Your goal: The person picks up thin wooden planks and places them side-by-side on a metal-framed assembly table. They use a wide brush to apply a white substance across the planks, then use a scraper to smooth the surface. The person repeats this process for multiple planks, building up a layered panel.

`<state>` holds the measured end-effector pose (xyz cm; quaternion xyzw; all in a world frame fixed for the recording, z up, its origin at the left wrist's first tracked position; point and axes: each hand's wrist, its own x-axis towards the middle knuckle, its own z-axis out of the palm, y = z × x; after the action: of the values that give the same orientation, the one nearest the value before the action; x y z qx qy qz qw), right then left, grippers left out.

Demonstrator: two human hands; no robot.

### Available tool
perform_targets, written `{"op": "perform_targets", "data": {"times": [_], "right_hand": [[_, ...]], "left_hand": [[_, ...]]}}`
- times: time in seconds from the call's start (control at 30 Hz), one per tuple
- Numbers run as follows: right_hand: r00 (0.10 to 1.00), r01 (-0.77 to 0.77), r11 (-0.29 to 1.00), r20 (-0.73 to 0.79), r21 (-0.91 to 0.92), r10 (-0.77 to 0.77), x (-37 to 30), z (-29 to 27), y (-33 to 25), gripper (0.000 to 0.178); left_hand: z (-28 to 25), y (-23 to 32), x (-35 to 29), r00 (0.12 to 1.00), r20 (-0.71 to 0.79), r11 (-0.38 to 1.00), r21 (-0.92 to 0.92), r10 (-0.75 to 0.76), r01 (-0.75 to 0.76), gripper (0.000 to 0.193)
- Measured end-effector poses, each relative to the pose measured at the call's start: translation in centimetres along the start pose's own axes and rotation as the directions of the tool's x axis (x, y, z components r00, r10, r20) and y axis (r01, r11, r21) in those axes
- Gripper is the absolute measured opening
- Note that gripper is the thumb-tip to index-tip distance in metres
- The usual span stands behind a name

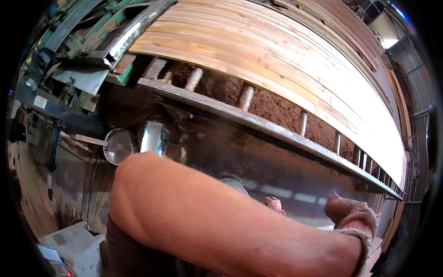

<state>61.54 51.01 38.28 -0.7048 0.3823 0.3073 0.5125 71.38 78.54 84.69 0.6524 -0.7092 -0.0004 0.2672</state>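
Note:
My left forearm crosses the lower middle of the head view, bent at the elbow and reaching rightward. At its end my left hand (351,213) wears a worn, pinkish knit glove with a rolled cuff. Its fingers look curled in, and whatever they may hold is hidden. Beyond the forearm a small bit of pink glove (275,204) shows, which seems to be part of my right hand. The arm hides the rest, so its grip cannot be made out. Nearest to both is the dusty brown side panel (295,184) of a long conveyor.
Long pale wooden boards (258,51) lie side by side across a roller conveyor, with metal rollers (246,98) and heaped brown sawdust (279,107) below. A metal rail (240,115) edges it. Green machinery (92,37) stands far left, a round dusty container (118,145) nearer, and a grey box (76,249) lower left.

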Motion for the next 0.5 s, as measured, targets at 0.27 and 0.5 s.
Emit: {"op": "perform_targets", "data": {"times": [0.27, 0.5], "right_hand": [[0.936, 0.351, 0.789, 0.193, -0.504, -0.293, -0.6, 6.6, -16.5, 0.026], [0.962, 0.248, 0.965, 0.134, -0.08, -0.236, -1.5, 9.5, -16.1, 0.031]], "left_hand": [[-4.6, -3.4, -12.0, 0.939, 0.131, 0.937, -0.108, -0.318, 0.332, 0.035], [11.0, -12.6, -34.4, 0.418, 0.026, 0.314, -0.62, -0.908, 0.719, 0.035]]}}
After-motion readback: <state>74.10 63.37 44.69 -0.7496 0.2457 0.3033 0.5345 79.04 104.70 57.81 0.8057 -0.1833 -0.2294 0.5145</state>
